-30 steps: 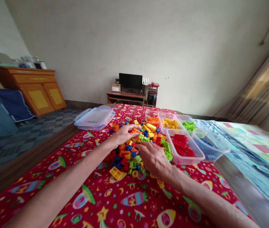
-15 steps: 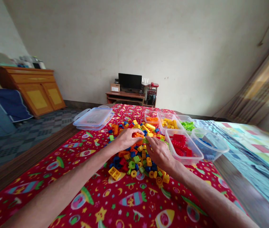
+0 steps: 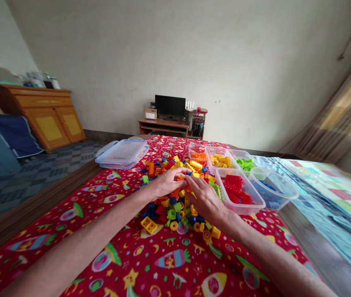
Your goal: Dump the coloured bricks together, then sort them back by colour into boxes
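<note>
A mixed heap of toy building bricks [image 3: 171, 213] in yellow, orange, green, blue and red lies on the red patterned cloth [image 3: 144, 264]. My left hand [image 3: 165, 182] is over the middle of the heap, thumb and fingers closed on an orange brick [image 3: 180, 177]. Against it from the right comes my right hand [image 3: 206, 199], palm down with its fingers bent together. Its fingertips meet the left hand's at the orange brick, and whatever they grip is hidden. A yellow brick [image 3: 149, 225] rests at the heap's near left edge.
Right of the heap are clear tubs sorted by colour: red bricks in one tub [image 3: 257, 205], blue in a round tub [image 3: 289, 192], plus yellow bricks [image 3: 221, 161], orange bricks [image 3: 199, 157] and green bricks [image 3: 244, 164]. Stacked clear lids [image 3: 122, 152] lie at the left.
My right hand has shifted slightly up and left, closing on the left hand's fingertips. The green piece seen between the hands before is now hidden.
</note>
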{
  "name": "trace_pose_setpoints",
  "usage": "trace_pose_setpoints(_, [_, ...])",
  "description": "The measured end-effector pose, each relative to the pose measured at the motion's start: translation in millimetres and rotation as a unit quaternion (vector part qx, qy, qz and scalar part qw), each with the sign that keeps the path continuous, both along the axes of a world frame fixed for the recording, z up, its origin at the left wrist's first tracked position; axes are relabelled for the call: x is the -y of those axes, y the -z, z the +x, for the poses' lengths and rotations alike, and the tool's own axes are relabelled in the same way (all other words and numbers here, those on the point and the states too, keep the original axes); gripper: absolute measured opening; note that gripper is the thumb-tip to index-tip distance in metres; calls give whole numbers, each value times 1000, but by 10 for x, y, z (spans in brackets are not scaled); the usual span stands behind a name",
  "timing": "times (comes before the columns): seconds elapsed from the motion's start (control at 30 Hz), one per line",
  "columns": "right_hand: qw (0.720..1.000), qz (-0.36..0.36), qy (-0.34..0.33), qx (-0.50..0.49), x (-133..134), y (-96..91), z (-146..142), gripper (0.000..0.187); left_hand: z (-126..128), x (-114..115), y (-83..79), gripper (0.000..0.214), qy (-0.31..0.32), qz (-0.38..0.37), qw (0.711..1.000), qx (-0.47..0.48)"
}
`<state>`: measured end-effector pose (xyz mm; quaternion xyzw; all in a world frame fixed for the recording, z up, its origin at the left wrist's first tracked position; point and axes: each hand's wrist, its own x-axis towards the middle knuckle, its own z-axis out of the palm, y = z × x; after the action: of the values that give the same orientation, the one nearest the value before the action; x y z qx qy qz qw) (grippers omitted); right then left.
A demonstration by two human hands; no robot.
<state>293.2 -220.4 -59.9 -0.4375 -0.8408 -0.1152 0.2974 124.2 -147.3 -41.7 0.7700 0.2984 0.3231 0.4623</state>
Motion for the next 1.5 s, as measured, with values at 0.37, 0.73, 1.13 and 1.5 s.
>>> trace_pose_setpoints(0.37, [999,-42,6,-23,68,-60,11,41,159,232,34,34,-92,-31,990,104])
trace_pose_setpoints(0.73, [996,-78,-46,-14,88,-65,3,49,251,439,104,58,-69,-54,991,102])
trace_pose_setpoints(1.13, [992,-122,0,-24,66,-39,42,65,210,432,103,65,-59,-61,993,78])
trace_pose_setpoints(1.5, [987,-89,137,-13,-665,-477,223,65,-7,227,-271,71,-154,-155,944,249])
